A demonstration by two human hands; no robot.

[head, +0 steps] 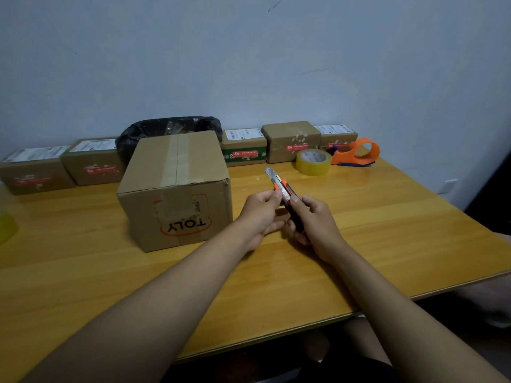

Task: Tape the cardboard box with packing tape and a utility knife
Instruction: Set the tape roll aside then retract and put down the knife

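Observation:
A brown cardboard box (177, 189) stands on the wooden table (387, 217), its flaps closed, a strip of tape down its top seam and an upside-down red "TOLY" mark on its near face. Just right of it, both hands hold an orange and black utility knife (284, 193) with its blade out, pointing up and away. My right hand (312, 222) grips the handle. My left hand (260, 214) pinches the knife near the slider. A clear yellowish roll of packing tape (313, 161) lies behind the hands. An orange tape dispenser (356, 153) sits beside the roll.
Several small taped parcels (291, 140) line the wall at the table's back edge. A black bin bag (168, 128) sits behind the box. Another yellowish tape roll (7, 228) shows at the far left edge. The table's near edge runs diagonally at the right.

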